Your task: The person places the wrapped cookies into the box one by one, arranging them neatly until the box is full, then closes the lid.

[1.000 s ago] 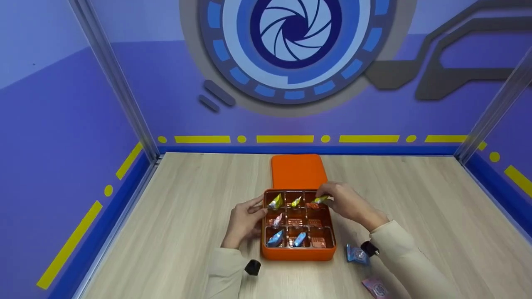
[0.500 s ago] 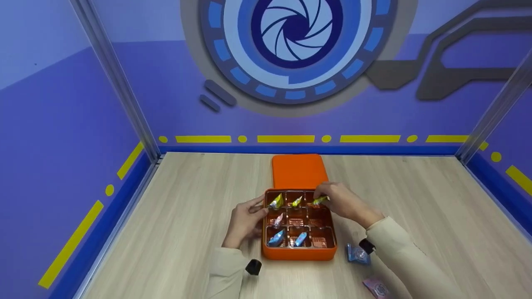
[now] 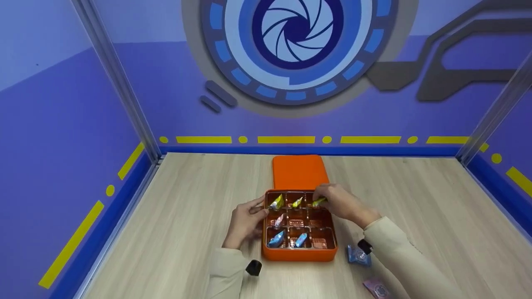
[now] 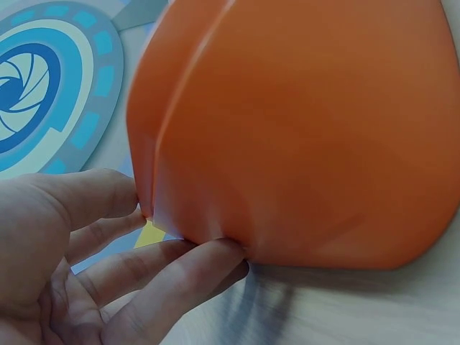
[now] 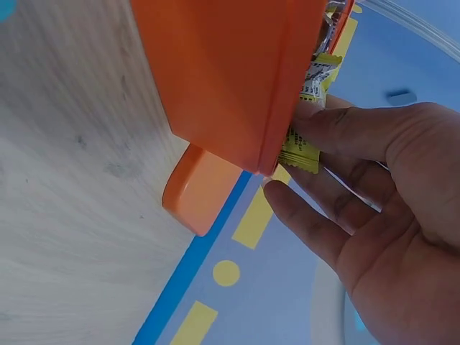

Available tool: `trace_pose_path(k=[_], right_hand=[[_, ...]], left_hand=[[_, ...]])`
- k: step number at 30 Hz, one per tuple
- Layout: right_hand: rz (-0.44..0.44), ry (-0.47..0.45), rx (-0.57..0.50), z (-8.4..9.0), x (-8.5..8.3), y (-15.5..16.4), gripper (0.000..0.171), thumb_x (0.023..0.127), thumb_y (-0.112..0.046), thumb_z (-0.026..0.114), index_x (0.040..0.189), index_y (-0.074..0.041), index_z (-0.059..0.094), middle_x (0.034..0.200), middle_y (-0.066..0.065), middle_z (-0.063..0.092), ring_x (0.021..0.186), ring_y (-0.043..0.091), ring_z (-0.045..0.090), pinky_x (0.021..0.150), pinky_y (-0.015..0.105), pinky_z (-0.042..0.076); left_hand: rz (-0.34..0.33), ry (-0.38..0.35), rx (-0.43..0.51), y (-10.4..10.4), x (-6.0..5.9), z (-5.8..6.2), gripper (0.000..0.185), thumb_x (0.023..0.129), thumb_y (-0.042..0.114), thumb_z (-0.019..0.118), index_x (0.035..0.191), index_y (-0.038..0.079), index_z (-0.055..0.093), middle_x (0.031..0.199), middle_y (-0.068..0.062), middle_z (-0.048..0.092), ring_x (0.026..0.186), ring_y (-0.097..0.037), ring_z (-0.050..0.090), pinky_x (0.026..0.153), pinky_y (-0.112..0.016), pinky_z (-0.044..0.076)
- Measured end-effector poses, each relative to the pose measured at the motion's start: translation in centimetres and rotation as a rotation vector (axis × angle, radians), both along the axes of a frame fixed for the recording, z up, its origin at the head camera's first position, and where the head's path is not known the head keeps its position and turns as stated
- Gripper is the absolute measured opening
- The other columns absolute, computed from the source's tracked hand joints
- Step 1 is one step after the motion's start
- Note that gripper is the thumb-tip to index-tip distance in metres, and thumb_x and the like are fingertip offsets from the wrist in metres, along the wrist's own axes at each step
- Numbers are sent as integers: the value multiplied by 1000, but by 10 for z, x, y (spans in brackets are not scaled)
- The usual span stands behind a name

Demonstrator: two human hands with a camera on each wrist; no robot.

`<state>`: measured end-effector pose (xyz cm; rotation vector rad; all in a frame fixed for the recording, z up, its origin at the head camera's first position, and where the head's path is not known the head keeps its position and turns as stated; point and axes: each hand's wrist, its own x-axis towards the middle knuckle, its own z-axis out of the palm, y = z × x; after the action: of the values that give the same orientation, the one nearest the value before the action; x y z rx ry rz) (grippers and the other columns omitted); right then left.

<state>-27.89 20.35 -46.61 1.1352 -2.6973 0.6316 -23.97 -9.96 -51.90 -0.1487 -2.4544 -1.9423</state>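
Yellow-wrapped candy: I see it pinched at the far right compartment of the box, right of centre in the head frame; its visible part slants from lower left to upper right.
Right hand: I read this hand as gripping that candy, thumb on the wrapper, reaching in over the box's right edge.
Left hand: I have this one holding the left wall of the orange box, fingertips against its side.
Key relation: by my judgement, everything turns on the candy's slant against the walls of that compartment; the right hand is much the nearer, the left across the box. How deep the candy sits I cannot tell.
Filled compartments: I make out yellow packets at far left and far middle, a pink packet at middle left, blue ones at near left and near middle.
Loose on the desk: I find a blue packet and a pink-wrapped candy, lower right.
Orange lid: I spot it just behind the box.
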Motion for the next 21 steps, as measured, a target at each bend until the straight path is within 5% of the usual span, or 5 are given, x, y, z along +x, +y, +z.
trace_pose_path(k=[21], right_hand=[[-17, -22, -14, -6, 2, 0, 20, 88, 18, 74, 101, 3, 74, 95, 12, 73, 88, 27, 71, 77, 43, 64]], left_hand=[[14, -10, -3, 1, 0, 0, 47, 98, 5, 75, 144, 6, 66, 121, -23, 74, 104, -34, 75, 65, -42, 65]])
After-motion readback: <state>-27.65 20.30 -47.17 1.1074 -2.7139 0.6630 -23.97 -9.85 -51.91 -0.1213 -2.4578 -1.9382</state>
